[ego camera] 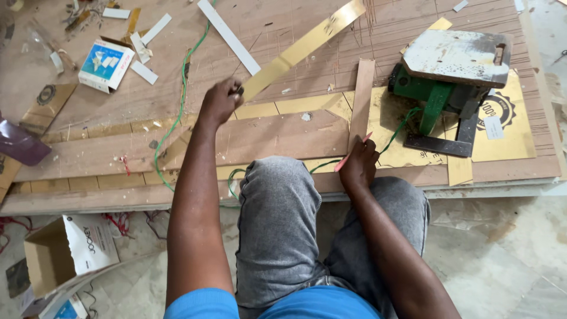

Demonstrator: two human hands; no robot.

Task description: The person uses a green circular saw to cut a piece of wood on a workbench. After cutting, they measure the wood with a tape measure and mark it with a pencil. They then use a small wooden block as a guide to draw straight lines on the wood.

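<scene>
Knees in grey trousers [277, 224] were nearest. Beyond them, left hand [220, 101] gripped a long gold strip [307, 44], thin and bendy-looking, best held near its end; right hand [358, 162] pinched a red pencil [352, 153] beside the saw [452, 71].

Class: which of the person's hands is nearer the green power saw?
Right. The right hand, holding a red pencil, lies just left of the green power saw; the left hand is farther left, gripping a gold strip.

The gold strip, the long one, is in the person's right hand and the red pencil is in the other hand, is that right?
Not quite. The head view shows the long gold strip gripped at its lower end by the left hand, not the right. The red pencil is in the right hand, resting on the wooden board.
</scene>
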